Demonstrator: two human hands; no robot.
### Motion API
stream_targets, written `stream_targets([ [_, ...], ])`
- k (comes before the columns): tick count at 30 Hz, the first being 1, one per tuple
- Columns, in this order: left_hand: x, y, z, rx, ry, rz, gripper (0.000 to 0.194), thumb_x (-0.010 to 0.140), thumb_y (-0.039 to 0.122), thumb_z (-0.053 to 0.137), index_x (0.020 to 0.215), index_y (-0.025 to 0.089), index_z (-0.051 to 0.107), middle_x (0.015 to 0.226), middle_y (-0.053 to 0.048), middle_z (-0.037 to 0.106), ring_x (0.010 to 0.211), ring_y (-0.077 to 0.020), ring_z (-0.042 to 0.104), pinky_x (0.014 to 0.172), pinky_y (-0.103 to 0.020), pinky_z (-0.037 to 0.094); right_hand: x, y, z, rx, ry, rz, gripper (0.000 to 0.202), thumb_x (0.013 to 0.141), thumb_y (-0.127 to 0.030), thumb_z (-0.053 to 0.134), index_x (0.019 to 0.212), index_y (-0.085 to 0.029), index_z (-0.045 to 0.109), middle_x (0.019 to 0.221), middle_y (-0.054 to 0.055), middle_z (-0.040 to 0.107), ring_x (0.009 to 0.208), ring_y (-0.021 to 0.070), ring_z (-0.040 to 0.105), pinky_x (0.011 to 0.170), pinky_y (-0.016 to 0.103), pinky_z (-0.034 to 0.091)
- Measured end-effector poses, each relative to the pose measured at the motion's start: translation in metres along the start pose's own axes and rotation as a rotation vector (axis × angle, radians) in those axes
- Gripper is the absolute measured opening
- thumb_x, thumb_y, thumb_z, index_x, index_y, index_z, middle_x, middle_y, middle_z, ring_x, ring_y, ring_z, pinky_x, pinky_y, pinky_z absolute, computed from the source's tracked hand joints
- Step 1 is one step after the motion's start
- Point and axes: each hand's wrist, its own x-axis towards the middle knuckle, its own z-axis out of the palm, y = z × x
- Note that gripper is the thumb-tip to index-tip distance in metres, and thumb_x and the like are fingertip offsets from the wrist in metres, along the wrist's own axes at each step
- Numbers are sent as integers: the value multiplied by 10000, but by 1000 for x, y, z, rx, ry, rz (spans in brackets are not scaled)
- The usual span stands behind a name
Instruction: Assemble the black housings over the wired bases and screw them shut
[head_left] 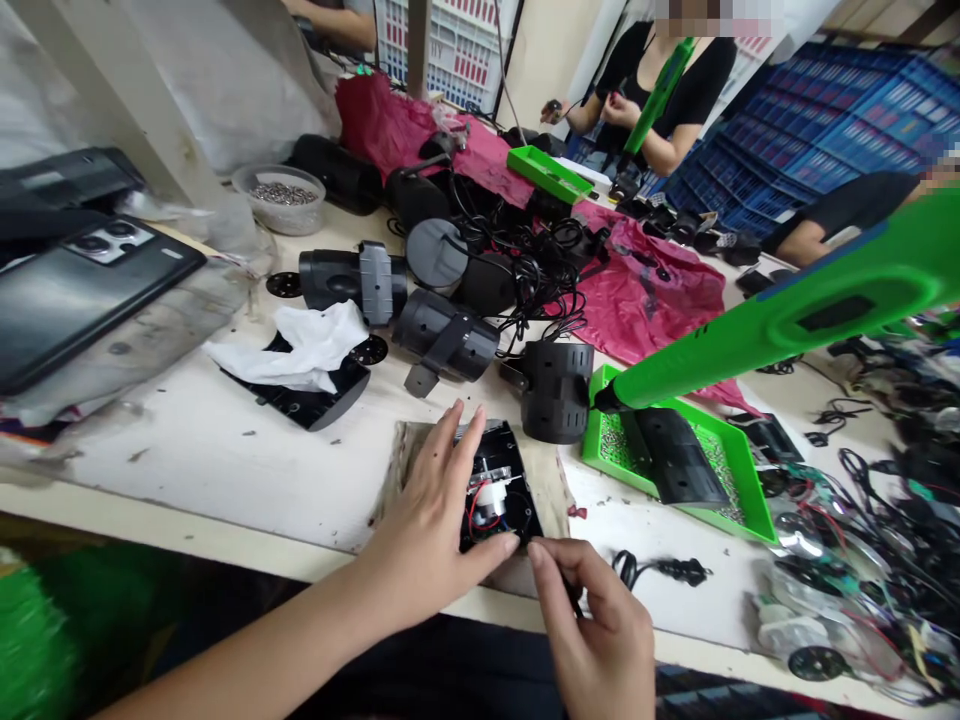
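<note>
A black half-shell housing (517,515) lies open on a worn cloth pad (551,480) near the table's front edge. Inside it sit a white motor part (491,498), red wires and a clear piece. My left hand (431,510) rests over the housing's left side, fingers stretched out and thumb at its lower edge. At the lower right corner of the housing, my right hand (592,610) pinches a black cable, which runs down partly hidden behind the fingers.
Black cylindrical housings (559,390) and tangled cables stand behind the pad. To the right are a green screw tray (757,500), a green screwdriver-like tool (750,310) and piled wired parts (840,600). A phone (97,290) lies left. People sit across the table.
</note>
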Motion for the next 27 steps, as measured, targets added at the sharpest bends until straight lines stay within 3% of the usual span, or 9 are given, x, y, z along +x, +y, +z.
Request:
stream_targets([
  [3, 3, 3, 3, -11, 23, -24, 980, 814, 229, 603, 1501, 312, -91, 1607, -140, 18, 1468, -354, 75, 1118, -616, 256, 3, -1, -4, 34, 43, -13, 188, 890, -318, 568, 766, -203, 652, 678, 2, 697, 621, 130, 660, 574, 183, 499],
  [7, 4, 5, 5, -27, 23, -28, 951, 800, 179, 581, 1503, 318, -45, 1605, -112, 54, 1472, -324, 81, 1135, -584, 249, 13, 1, -5, -45, 136, -150, 123, 880, -275, 583, 794, -206, 638, 695, 2, 704, 594, 119, 648, 569, 178, 491],
  [11, 3, 5, 7, -11, 32, -26, 952, 787, 172, 585, 1508, 307, -22, 1601, -105, 79, 1466, -318, 118, 1143, -554, 260, 23, -1, 2, -204, 24, -194, 235, 924, -319, 491, 754, -209, 610, 621, -13, 670, 514, 120, 625, 502, 194, 449],
  [14, 3, 6, 9, 8, 43, -24, 942, 788, 184, 586, 1511, 303, -5, 1596, -100, 101, 1458, -323, 145, 1140, -550, 271, 26, 0, 4, -318, 44, -196, 295, 941, -361, 440, 759, -210, 617, 612, -7, 664, 494, 132, 623, 480, 208, 426],
  [22, 4, 4, 12, 3, 67, -36, 942, 792, 216, 598, 1515, 328, 4, 1585, -100, 141, 1438, -358, 194, 1083, -557, 361, 24, 7, 4, -182, 67, -113, 185, 924, -357, 498, 874, -209, 598, 625, -30, 657, 467, 96, 590, 472, 164, 441],
  [27, 5, 5, 13, 25, 86, -11, 942, 788, 190, 587, 1510, 330, -1, 1573, -114, 160, 1428, -362, 212, 1088, -577, 342, 16, 9, -3, -132, -45, -125, 183, 927, -317, 498, 896, -211, 645, 692, 4, 700, 536, 114, 644, 521, 173, 497],
])
